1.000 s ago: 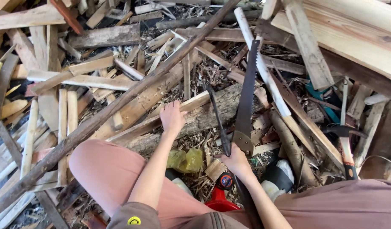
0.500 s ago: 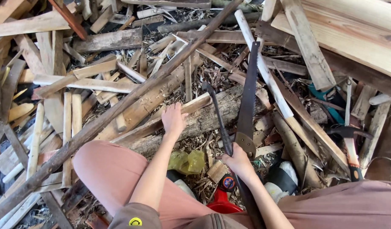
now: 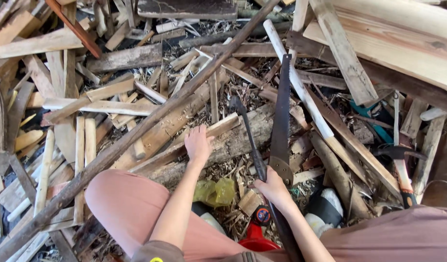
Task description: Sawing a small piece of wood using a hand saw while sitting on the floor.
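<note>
My left hand (image 3: 198, 143) rests palm down on a rough log (image 3: 243, 138) and on the pale wooden strip (image 3: 218, 127) that lies along it. My right hand (image 3: 272, 188) is closed around the handle end of a hand saw (image 3: 281, 121), whose dark toothed blade points away from me across the log. Beside the saw, a dark curved metal bar (image 3: 248, 133) runs under the same hand; I cannot tell if the fingers grip it too. My knee in pink trousers (image 3: 121, 204) is below the log.
Scrap boards and offcuts lie all around. A long grey pole (image 3: 136, 132) crosses diagonally on the left. Wide pale planks (image 3: 393, 46) are stacked top right. A hammer (image 3: 401, 162) lies at the right. A yellow-green crumpled thing (image 3: 215, 191) and a red object (image 3: 255, 238) sit by my legs.
</note>
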